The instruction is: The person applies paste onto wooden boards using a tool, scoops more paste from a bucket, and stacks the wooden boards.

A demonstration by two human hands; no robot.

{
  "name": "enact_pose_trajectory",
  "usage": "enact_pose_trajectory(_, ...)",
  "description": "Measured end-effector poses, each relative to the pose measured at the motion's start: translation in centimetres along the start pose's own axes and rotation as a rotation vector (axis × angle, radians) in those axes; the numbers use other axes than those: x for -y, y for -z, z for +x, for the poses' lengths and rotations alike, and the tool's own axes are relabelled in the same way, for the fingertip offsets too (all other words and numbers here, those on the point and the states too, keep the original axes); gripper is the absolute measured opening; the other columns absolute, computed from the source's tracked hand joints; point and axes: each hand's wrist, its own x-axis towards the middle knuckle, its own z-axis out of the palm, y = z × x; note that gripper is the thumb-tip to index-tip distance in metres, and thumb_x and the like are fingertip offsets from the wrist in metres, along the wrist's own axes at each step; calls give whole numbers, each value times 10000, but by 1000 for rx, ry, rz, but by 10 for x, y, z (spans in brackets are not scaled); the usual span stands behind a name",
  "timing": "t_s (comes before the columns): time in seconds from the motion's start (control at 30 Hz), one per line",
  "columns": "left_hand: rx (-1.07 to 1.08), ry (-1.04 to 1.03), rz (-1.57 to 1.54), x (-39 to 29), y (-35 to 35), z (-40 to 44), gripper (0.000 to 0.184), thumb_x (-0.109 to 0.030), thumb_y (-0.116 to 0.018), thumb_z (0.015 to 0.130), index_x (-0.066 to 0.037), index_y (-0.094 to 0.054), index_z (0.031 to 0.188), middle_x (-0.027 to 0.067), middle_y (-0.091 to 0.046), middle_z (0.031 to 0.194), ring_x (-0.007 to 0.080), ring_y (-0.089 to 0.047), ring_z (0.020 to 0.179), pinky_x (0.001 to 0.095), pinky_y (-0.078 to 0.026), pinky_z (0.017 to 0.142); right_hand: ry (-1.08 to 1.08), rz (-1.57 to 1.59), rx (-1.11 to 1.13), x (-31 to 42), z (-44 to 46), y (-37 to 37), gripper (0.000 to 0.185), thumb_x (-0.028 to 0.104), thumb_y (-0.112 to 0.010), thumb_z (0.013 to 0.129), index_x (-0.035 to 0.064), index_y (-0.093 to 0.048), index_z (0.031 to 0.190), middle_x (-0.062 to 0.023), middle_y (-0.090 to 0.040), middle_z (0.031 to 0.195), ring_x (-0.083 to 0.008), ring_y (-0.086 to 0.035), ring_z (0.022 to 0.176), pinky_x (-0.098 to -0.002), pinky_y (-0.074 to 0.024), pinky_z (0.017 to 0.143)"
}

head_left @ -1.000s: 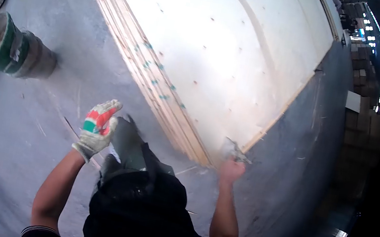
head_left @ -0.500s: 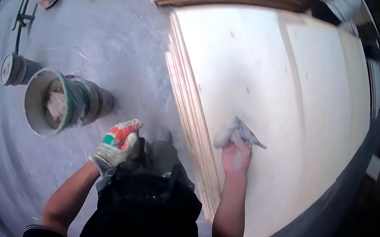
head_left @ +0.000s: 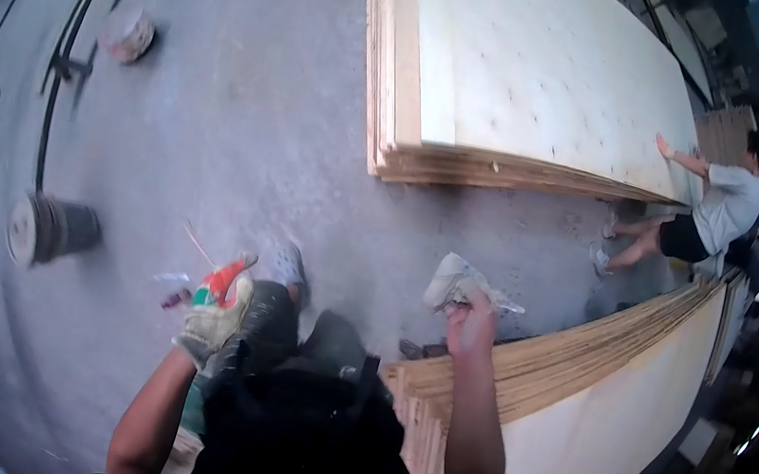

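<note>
My left hand (head_left: 219, 308) wears a pale glove with red and green patches. Its fingers are curled together, and anything inside them is hidden. Bare-skinned, my right hand (head_left: 472, 327) grips a putty knife (head_left: 462, 288) with a wide blade smeared with whitish paste. The knife is held over the floor, left of the near stack of wooden sheets (head_left: 579, 374). Below my left hand, a green-marked bucket (head_left: 190, 417) is partly hidden by my arm and body.
Ahead lies another stack of large sheets (head_left: 550, 74). At its right end a person (head_left: 725, 207) reaches an arm over it. A lidded bucket (head_left: 51, 230) and a stained tub (head_left: 129, 35) stand on the floor (head_left: 220, 107) at left, beside a long dark rail (head_left: 49, 118).
My view has turned and moved along, bringing the second stack and the person into sight. The green-marked bucket is now near my body. My right hand still holds the knife, now over the floor.
</note>
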Motion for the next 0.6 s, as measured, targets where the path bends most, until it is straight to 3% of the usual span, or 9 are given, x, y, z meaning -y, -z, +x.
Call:
enact_pose_trajectory(0.13, -3, -160, 40, -86, 77, 159, 361, -184, -555, 1017, -26, -614, 1336, 197, -638, 1332, 353, -570, 1283, 424, -421, 1104, 24, 68, -87, 41, 61, -68, 163, 42, -608, 914, 15, -677, 1059, -51, -679, 960, -140, -644, 831, -293, -495, 656)
enact_pose_trajectory(0.2, -25, -273, 57, -100, 94, 256, 345, -149, -569, 1017, -22, -614, 1335, 175, -642, 1343, 318, -569, 1298, 424, -412, 1113, 99, -117, -278, 53, 107, -119, 204, 94, -630, 925, 28, -684, 1111, -34, -692, 1011, -116, -646, 835, -279, -499, 647)
enact_pose_trajectory(0.33, 72, -425, -31, -151, 87, 477, 366, -160, -543, 1020, -20, -604, 1353, 166, -624, 1370, 320, -563, 1301, 409, -405, 1117, 217, -202, -378, 43, 252, -184, 188, 114, -637, 906, -5, -697, 1039, -15, -683, 944, -88, -616, 770, -273, -476, 602)
enact_pose_trajectory(0.4, 153, -386, -24, -176, 65, 566, 373, -179, -532, 1024, -32, -603, 1360, 169, -620, 1374, 319, -562, 1301, 409, -406, 1112, 436, -418, -590, 35, 306, -210, 163, 97, -618, 899, -24, -708, 961, -5, -675, 884, -79, -594, 721, -279, -456, 570)
enact_pose_trajectory(0.43, 191, -345, -27, -192, 55, 606, 380, -198, -521, 1029, -44, -603, 1367, 172, -616, 1378, 318, -560, 1301, 409, -408, 1107, 424, -378, -631, 38, 345, -221, 163, 97, -618, 899, -24, -708, 961, -5, -675, 884, -79, -594, 721, -279, -456, 570)
enact_pose_trajectory(0.5, 394, -347, 143, -240, 58, 664, 391, -246, -524, 1031, -75, -605, 1374, 188, -616, 1375, 332, -559, 1295, 417, -415, 1092, 126, -327, -675, 20, 352, -245, 142, 77, -632, 885, -24, -704, 955, -12, -677, 885, -77, -592, 723, -268, -465, 595)
enact_pose_trajectory(0.6, 574, -556, 389, -280, 27, 784, 412, -305, -571, 1013, -90, -612, 1362, 213, -610, 1372, 373, -539, 1310, 438, -409, 1103, 187, -174, -866, 21, 376, -306, 180, 35, -657, 886, -14, -674, 1058, -30, -668, 950, -98, -607, 772, -267, -494, 628)
